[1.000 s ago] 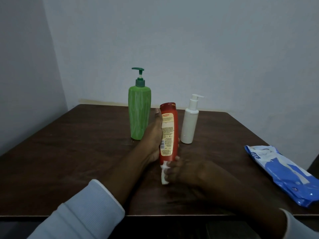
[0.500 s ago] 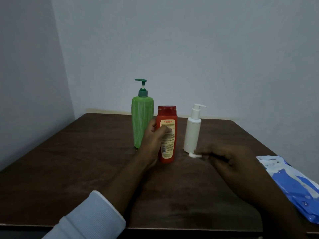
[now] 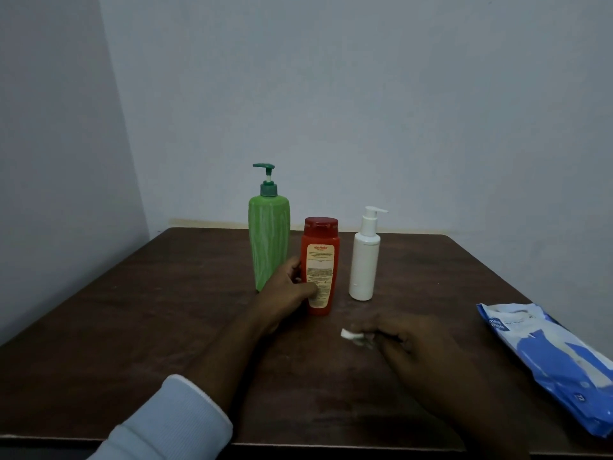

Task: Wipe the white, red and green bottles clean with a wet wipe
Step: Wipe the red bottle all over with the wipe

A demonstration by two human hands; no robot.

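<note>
red bottle gripped, wipe pinched

the left hand (image 3: pixel 288 290) curls its grip round the glossy red bottle (image 3: pixel 320 263), upright on the dark tabletop (image 3: pixel 132 327) between the ribbed green pump bottle (image 3: pixel 268 240) and the smooth white pump bottle (image 3: pixel 364 260). near right, the right hand (image 3: pixel 408 343) pinches a crumpled wet wipe (image 3: pixel 348 334), mostly hidden by blurred fingers. a crinkly blue wipes pack (image 3: pixel 547 353) is cut off at the right edge.
</note>
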